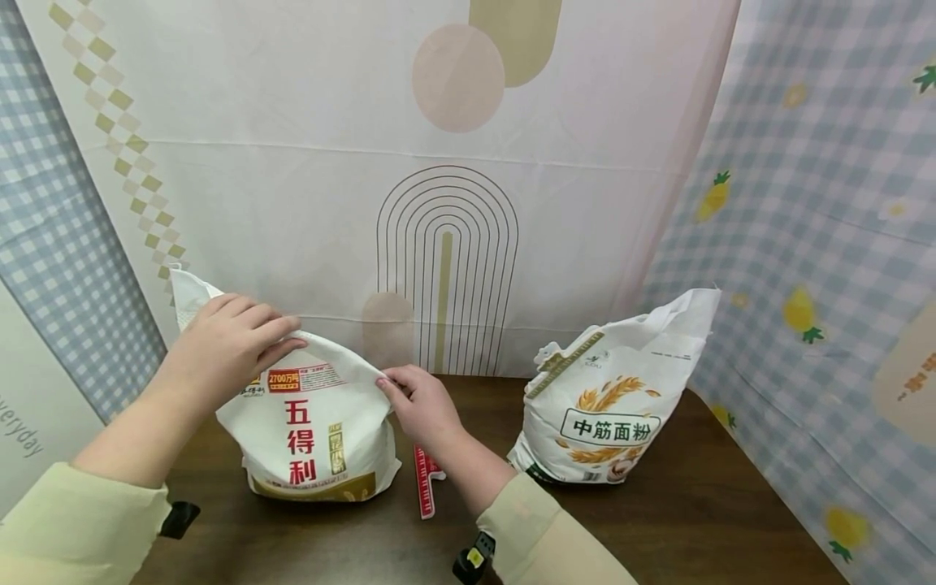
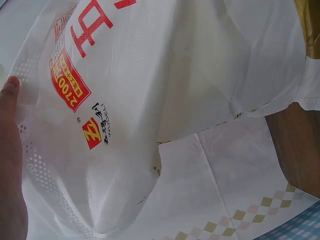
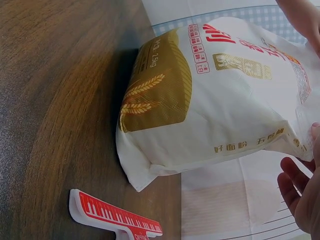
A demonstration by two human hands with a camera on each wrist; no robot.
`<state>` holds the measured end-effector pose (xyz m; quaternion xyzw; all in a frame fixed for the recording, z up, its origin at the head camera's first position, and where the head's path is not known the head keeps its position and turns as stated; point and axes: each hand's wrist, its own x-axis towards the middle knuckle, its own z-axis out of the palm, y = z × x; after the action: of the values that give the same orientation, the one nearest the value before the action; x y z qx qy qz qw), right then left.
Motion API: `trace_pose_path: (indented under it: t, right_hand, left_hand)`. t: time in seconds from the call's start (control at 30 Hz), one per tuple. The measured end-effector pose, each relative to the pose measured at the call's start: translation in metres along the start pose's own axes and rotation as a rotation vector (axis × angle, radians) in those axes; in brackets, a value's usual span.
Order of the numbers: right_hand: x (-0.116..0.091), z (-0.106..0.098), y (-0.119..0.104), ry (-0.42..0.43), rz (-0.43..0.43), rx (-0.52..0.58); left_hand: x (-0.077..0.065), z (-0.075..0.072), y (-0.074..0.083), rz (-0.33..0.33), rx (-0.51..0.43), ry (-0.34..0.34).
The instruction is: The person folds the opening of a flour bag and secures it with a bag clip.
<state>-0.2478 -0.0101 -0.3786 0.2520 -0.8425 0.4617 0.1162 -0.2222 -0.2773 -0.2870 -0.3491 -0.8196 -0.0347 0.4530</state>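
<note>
A white flour bag (image 1: 351, 406) with red lettering and a gold base band stands upright at the left of the table. Its top edge is held in two places. My left hand (image 1: 227, 349) grips the upper left part, its fingers over the edge; the left wrist view shows only one digit against the white bag (image 2: 125, 120). At the top right corner, my right hand (image 1: 424, 402) pinches the edge between thumb and fingers. Under my right forearm lies a red and white clip (image 1: 424, 487) with a piano-key pattern, on the wood beside the bag (image 3: 215, 120).
A second white flour bag (image 1: 614, 406) with green lettering stands at the right, its top slanting right. An olive ruler-like clip (image 1: 566, 366) sits at its upper left. The dark wooden table (image 1: 702, 520) meets a printed white cloth (image 1: 292, 203) behind and checked cloth (image 1: 826, 244) at the right.
</note>
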Motion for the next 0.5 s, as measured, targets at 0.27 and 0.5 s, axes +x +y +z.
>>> trace_pose_path:
  t: [0.27, 0.5]
  right_hand:
    - [0.0007, -0.0007, 0.0003, -0.009, 0.012, 0.002]
    - [0.0002, -0.0024, 0.0017, -0.019, 0.010, -0.015]
  left_hand:
    - [0.0012, -0.0001, 0.0032, -0.043, -0.009, -0.013]
    - [0.0002, 0.0019, 0.0054, -0.052, -0.007, 0.012]
